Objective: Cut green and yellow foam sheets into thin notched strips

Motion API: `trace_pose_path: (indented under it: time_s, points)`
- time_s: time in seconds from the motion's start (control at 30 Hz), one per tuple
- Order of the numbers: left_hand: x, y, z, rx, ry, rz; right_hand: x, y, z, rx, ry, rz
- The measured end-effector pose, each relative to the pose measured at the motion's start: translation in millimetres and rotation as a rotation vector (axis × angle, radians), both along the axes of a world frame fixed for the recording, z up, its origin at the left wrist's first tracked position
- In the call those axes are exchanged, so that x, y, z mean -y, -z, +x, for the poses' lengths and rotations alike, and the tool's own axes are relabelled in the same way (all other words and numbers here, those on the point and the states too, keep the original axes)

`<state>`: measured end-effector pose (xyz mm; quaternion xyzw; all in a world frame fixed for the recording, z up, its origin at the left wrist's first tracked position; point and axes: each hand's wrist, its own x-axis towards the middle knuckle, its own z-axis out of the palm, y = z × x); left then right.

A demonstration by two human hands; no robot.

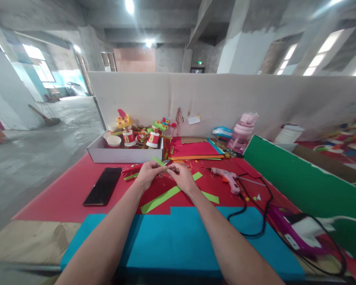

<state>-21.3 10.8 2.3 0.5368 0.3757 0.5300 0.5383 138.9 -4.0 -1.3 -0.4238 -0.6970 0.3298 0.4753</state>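
My left hand (148,172) and my right hand (181,176) meet above the red table cover, fingertips pinched together on a small light green paper strip (159,161). One end of that strip sticks up between them. A long light green strip (161,200) lies diagonally on the red surface under my right wrist, and another green piece (210,197) rests to the right of that wrist. Beside my left hand is a narrow green piece (131,176). A pink glue gun (230,179) lies on its side to the right of my hands.
A black phone (103,187) lies at left. Behind stands a white box (124,155) with paper cups and figures. Blue sheets (172,241) cover the near edge. At right are a green board (299,174), a purple power strip (296,231), black cables and a pink bottle (242,130).
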Motion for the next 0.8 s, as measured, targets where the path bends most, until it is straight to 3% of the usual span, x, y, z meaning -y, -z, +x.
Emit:
trace_pose_path:
  time_s: [0.2,0.8]
  points:
    - [-4.5,-0.7,-1.4,0.112,-0.145,-0.003,4.5,-3.7,-0.5,0.050,0.157,0.155]
    - [-4.0,-3.4,-1.2,0.198,-0.165,-0.038,5.1,-6.4,3.4,0.197,0.257,0.277]
